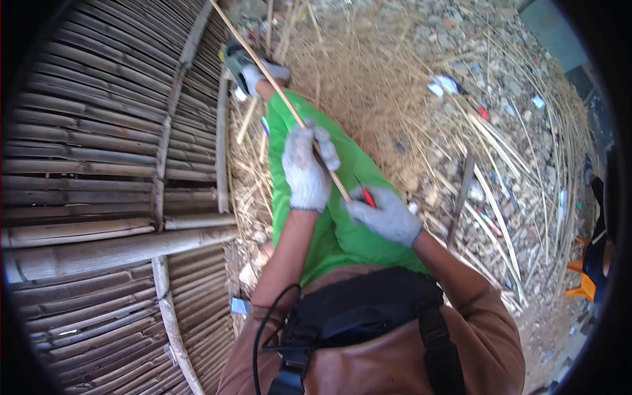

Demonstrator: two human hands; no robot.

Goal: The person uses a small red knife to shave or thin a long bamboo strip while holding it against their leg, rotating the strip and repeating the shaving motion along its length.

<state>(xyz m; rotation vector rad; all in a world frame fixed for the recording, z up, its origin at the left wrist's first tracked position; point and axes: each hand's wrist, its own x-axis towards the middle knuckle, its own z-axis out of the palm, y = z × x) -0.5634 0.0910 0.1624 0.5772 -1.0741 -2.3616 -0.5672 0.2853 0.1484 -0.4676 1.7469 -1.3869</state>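
**Left hand point(308, 168) wraps a slender tan stick point(247, 49); right hand point(388, 217) grips a red-handled tool point(369, 198)**

From my remote view, I look down on two hands in pale knitted gloves above green trousers point(362, 158). The left hand's fingers are curled around the slender tan stick, covering a stretch of it. The stick slants from far left to its near end, just beside the right fingertips; I cannot tell whether they touch it. The right hand's fingers are bent in, pinching the red handle, with a slim dark tip pointing away.

A bamboo-slat wall point(85, 151) fills the left, hemming in that side. Loose straw point(368, 85) covers the far ground; on the right, pale split strips point(497, 214) lie over rubble. At the far right edge is an orange chair point(582, 288) beside a person in dark clothing.
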